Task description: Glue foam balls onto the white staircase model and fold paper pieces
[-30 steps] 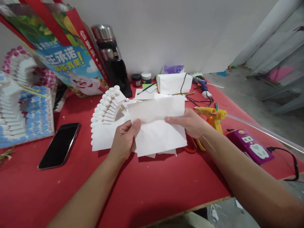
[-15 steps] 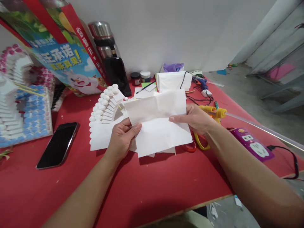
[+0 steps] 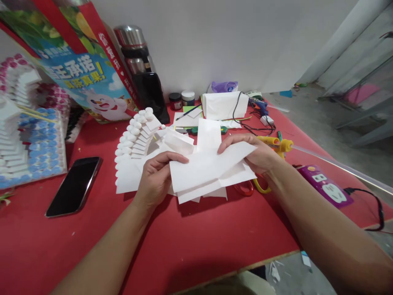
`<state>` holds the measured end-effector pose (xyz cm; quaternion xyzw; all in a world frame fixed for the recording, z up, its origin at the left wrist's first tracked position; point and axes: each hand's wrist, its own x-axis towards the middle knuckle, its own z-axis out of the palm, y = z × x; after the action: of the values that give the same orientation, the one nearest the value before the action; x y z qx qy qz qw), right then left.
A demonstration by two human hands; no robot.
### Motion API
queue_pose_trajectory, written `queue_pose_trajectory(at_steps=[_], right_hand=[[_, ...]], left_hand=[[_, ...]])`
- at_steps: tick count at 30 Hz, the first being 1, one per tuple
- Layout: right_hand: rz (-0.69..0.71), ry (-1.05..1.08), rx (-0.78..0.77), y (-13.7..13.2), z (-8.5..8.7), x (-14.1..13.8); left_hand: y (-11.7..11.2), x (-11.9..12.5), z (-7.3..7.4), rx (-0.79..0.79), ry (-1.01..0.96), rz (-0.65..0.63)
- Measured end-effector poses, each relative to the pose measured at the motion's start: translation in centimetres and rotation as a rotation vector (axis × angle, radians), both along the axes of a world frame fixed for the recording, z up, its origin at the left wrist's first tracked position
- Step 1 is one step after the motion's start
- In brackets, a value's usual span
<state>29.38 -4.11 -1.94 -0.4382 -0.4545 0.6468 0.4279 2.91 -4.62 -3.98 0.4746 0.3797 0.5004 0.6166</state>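
Observation:
Both my hands hold one white paper sheet (image 3: 208,168) above the red table (image 3: 196,241). My left hand (image 3: 156,178) pinches its left edge, thumb on top. My right hand (image 3: 253,153) grips its right side, fingers curled over the top edge. The sheet is folded over, lying almost flat. More white sheets (image 3: 202,192) lie under it on the table. A white stepped paper model with round white pieces (image 3: 136,133) stands just left of my left hand.
A black phone (image 3: 73,186) lies at the left. A yellow glue gun (image 3: 278,145), red and yellow scissors (image 3: 250,186) and a purple power strip (image 3: 327,186) sit at the right. A tissue pack (image 3: 224,105), paint jars, a steel flask (image 3: 138,61) and a printed bag (image 3: 76,69) stand at the back.
The sheet stood upright and spread between my hands; now its top half is folded down toward me and it lies nearly flat. Both hands stayed on its edges.

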Motion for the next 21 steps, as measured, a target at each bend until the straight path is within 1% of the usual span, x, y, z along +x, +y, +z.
queue_pose_trajectory(at_steps=[5, 11, 16, 19, 21], right_hand=[[-0.009, 0.03, 0.037, 0.0, 0.2, 0.1], [-0.004, 0.024, 0.067, 0.4, -0.3, 0.5], [-0.004, -0.014, 0.097, 0.4, -0.6, 0.7], [0.012, -0.043, 0.123, 0.5, -0.9, 0.9], [0.029, -0.098, 0.17, 0.6, -1.1, 1.1]], left_hand=[[-0.1, -0.1, 0.4, 0.053, 0.029, 0.012], [0.2, -0.6, 0.5, 0.041, 0.027, 0.008], [0.6, -1.1, 0.2, 0.065, -0.014, -0.071], [0.7, -1.0, -0.1, 0.062, 0.039, -0.017], [0.7, -0.8, -0.3, 0.035, 0.079, 0.008]])
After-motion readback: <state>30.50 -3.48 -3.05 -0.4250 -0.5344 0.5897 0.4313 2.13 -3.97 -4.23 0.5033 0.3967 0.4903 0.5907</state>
